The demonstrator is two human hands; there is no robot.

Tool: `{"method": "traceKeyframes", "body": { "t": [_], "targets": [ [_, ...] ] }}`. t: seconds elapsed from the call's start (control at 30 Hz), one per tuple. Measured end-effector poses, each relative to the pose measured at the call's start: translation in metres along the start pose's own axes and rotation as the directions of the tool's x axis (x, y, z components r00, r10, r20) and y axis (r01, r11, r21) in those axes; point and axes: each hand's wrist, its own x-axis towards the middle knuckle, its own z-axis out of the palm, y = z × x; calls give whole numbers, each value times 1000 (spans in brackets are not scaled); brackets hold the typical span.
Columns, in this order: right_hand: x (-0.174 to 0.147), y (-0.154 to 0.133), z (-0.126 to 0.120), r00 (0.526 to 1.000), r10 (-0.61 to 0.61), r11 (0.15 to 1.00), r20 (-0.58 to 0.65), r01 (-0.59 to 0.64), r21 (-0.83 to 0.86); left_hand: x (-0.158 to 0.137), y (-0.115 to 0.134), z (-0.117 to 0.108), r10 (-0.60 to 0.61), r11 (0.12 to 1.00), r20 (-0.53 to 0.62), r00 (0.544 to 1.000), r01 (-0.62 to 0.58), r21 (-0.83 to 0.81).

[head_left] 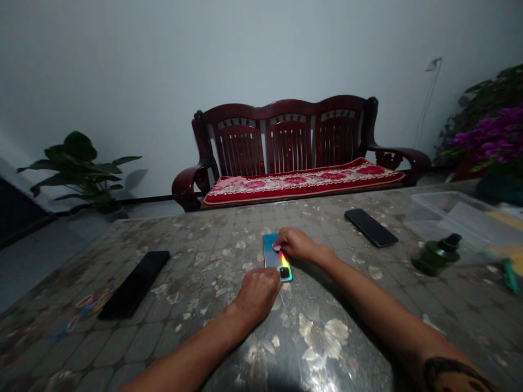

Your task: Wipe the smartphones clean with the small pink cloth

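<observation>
A smartphone (270, 258) lies on the table with its shiny blue, rainbow-reflecting back facing up and its dark camera block toward me. My left hand (258, 294) is closed at the phone's near left corner, gripping its edge; the fingertips are partly hidden. Over the phone's far right side, my right hand (298, 243) pinches a small pinkish piece (277, 248) against the back cover. That piece is mostly covered by the fingers, and I cannot tell what it is.
A black phone (134, 284) lies to the left beside colourful bands (84, 307). Another dark phone (371, 227) lies to the right, near a green bottle (433, 258) and a clear plastic box (433, 204). Behind the patterned table (212, 234) stands a wooden bench (286, 130).
</observation>
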Motion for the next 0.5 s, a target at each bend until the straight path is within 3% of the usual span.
{"method": "traceKeyframes", "body": {
  "t": [0.17, 0.37, 0.5],
  "targets": [
    [9, 3, 2, 992, 78, 989, -100, -90, -117, 11, -8, 7, 32, 999, -43, 999, -33, -7],
    [-10, -2, -2, 999, -35, 998, -17, 34, -60, 11, -24, 26, 122, 989, -254, 959, -140, -54],
    [-16, -4, 0, 997, -80, 997, 24, 80, 9, 13, -30, 33, 147, 985, -306, 940, -169, -46]
  ]
}}
